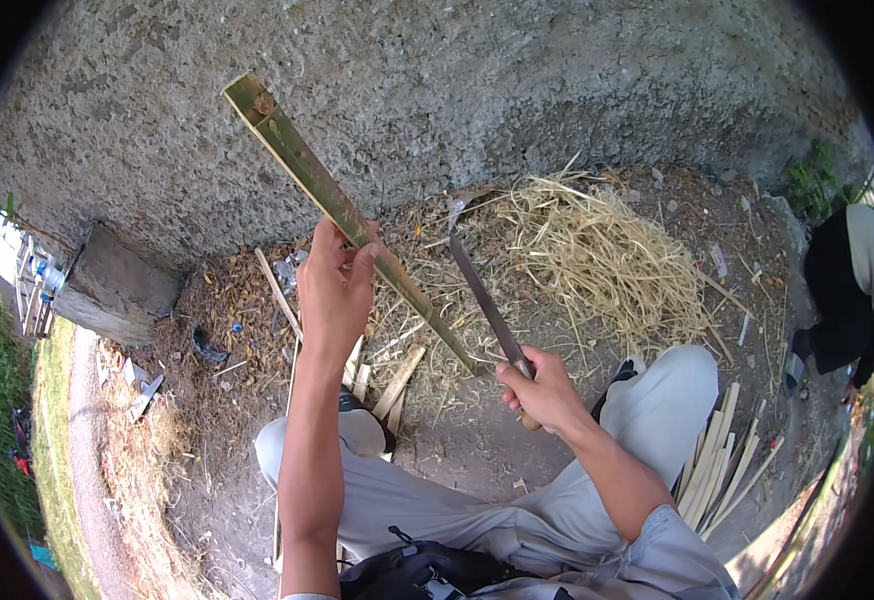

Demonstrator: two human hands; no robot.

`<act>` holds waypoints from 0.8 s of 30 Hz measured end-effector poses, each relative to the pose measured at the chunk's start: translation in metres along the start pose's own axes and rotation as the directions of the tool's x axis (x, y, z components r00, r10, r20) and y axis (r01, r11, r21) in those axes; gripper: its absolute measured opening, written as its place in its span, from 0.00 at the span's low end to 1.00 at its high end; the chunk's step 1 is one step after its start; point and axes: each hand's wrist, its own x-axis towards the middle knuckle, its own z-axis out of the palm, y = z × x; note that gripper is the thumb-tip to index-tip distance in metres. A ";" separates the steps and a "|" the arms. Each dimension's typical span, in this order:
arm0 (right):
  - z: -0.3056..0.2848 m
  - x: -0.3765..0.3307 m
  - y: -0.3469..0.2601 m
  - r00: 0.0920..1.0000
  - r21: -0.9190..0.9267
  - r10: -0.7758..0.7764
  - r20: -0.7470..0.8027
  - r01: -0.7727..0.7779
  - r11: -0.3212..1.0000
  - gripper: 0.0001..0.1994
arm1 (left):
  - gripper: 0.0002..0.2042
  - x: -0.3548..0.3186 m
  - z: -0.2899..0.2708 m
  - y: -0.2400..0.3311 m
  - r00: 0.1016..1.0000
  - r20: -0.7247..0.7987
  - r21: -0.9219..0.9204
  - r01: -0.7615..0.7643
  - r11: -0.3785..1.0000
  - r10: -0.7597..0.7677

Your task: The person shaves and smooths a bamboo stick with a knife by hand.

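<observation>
My left hand (339,290) grips a long split strip of green bamboo (302,165) near its middle, fingers closed around it. The strip slants from the upper left down toward the right, with a brown node near its top end. In my right hand (545,390) is a long, narrow-bladed knife (484,298), held by its wooden handle, with the blade pointing up and away from me. The blade and the bamboo are apart, the blade to the right of the strip. Part of the handle is hidden by my fingers.
A heap of pale shavings (607,260) lies ahead, against a rough grey wall (437,100). Split bamboo strips (712,460) are stacked by my right knee; several short pieces (397,385) lie near my left foot. A stone block (122,280) stands at left, dark cloth (842,290) at right.
</observation>
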 end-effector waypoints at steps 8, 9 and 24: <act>0.004 -0.004 -0.003 1.000 -0.030 0.022 0.015 -0.022 0.999 0.09 | 0.23 0.000 -0.001 0.015 0.992 -0.022 0.007 0.124 0.992 -0.123; 0.005 -0.003 -0.001 1.000 -0.029 0.022 0.015 -0.022 0.999 0.09 | 0.21 0.000 0.001 0.010 0.990 -0.025 0.011 0.142 0.990 -0.142; 0.035 -0.021 0.008 0.979 -0.284 -0.200 0.049 0.205 0.937 0.13 | 0.13 -0.006 0.030 -0.006 0.976 -0.191 -0.620 -0.042 0.784 -0.099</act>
